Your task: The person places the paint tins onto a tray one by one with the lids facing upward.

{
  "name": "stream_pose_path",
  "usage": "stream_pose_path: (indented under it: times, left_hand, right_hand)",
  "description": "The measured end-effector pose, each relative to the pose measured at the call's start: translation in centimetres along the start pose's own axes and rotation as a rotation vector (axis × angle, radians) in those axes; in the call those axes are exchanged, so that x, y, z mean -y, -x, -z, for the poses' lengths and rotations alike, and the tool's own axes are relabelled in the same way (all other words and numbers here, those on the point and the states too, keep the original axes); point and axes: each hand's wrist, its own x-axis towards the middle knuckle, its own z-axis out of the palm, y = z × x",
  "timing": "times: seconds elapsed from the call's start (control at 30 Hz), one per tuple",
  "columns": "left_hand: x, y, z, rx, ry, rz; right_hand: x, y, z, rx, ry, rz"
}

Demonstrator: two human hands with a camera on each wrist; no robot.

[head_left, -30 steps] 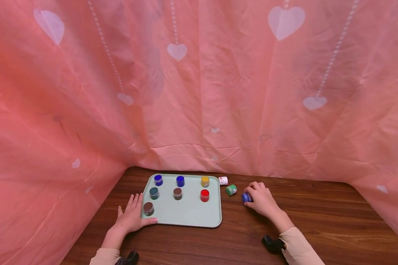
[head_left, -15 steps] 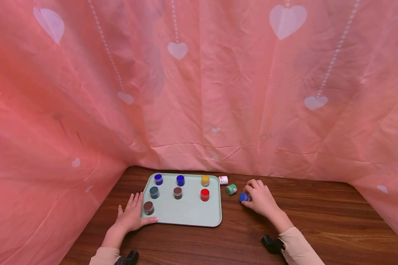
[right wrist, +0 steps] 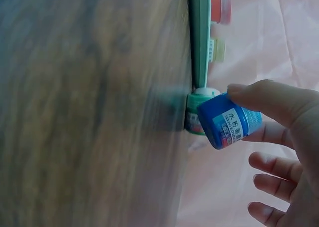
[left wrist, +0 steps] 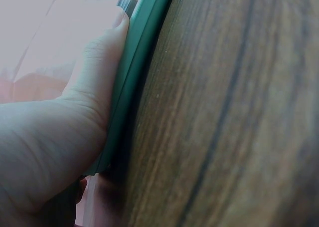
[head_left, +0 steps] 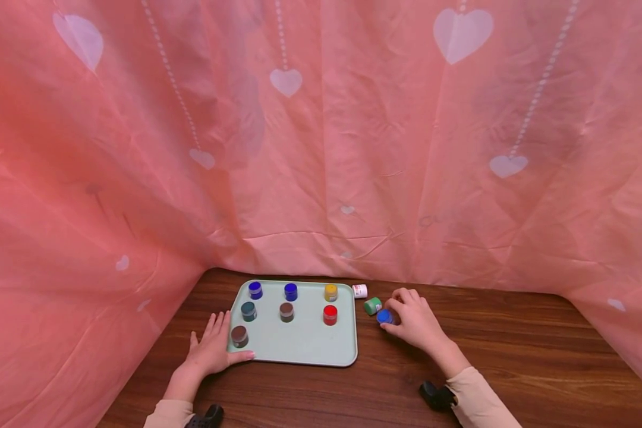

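My right hand (head_left: 416, 321) pinches a small blue paint jar (head_left: 384, 317) by its cap, between thumb and index finger. In the right wrist view the blue jar (right wrist: 227, 121) is tilted and just off the table. Beside it a green paint jar (head_left: 373, 306) lies on its side, near a white jar (head_left: 360, 291) by the tray's corner. My left hand (head_left: 212, 348) rests against the left corner of a pale green tray (head_left: 305, 351), fingers straight along the side, thumb on the front rim. A brown jar (head_left: 239, 336) stands closest to that thumb.
Other upright jars on the tray include two blue ones, a teal jar (head_left: 248, 311), another brown one, a yellow jar (head_left: 330, 292) and a red jar (head_left: 330, 315). A pink curtain (head_left: 321, 178) surrounds the wooden table (head_left: 513, 351) at the back and sides.
My right hand has moved left with the blue jar, towards the green jar, and the jar's cap now faces more upward. The left hand and the tray stay where they were.
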Motion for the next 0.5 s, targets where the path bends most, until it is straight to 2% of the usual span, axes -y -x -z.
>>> stream_pose_path:
  times: [0.37,0.5]
  left_hand:
    - [0.2,0.0,-0.1,-0.015,0.018,-0.016]
    - [0.3,-0.2,-0.3,-0.001,0.02,-0.009]
  right_hand:
    - [2.0,-0.5,0.5,-0.084,-0.027,0.057]
    - [2.9,-0.7,0.6,-0.113,-0.035,0.095]
